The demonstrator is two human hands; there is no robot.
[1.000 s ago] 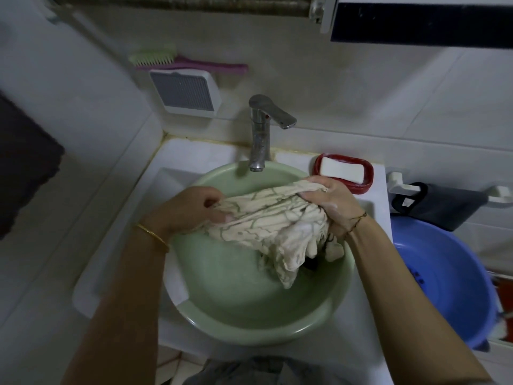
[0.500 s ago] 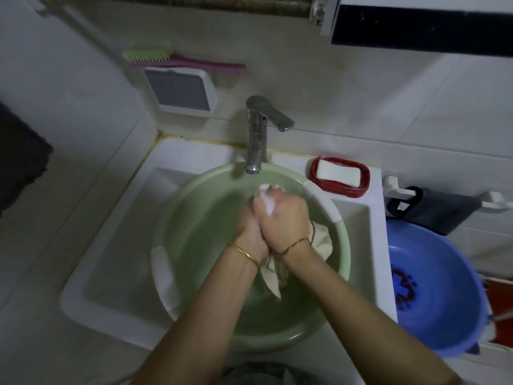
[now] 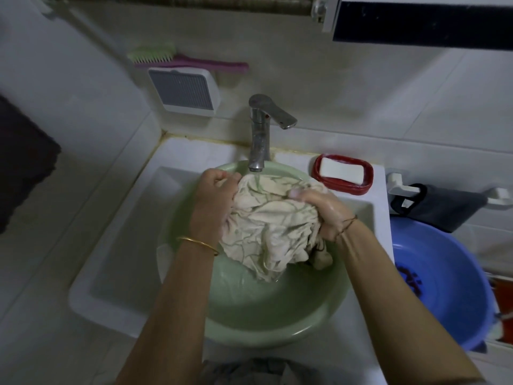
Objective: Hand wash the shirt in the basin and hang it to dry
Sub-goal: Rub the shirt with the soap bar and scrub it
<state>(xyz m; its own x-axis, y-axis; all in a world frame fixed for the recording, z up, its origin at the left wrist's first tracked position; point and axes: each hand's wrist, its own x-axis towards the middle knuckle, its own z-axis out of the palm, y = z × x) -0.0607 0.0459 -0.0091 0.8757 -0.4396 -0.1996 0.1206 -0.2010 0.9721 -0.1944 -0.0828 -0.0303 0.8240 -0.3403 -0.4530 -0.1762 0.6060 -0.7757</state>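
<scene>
A cream shirt (image 3: 269, 226) with thin green lines is bunched up, wet, above the green basin (image 3: 277, 309), which sits in the white sink (image 3: 116, 245). My left hand (image 3: 213, 201) grips the shirt's left side, a gold bangle on that wrist. On the shirt's right side my right hand (image 3: 324, 209) grips the cloth, soapy, with a thin cord bracelet on the wrist. The shirt's lower end hangs down into the basin. The faucet (image 3: 261, 134) stands just behind the basin, its spout over the shirt.
A red soap dish (image 3: 342, 177) with a white bar sits at the sink's back right. A blue basin (image 3: 441, 282) stands to the right, below a rail with a dark cloth (image 3: 441, 207). A brush (image 3: 183, 59) lies on a white wall box.
Half a second ago my hands were pressed together, rubbing the shirt. They have moved apart and the shirt is spread between them again, closer to the faucet.
</scene>
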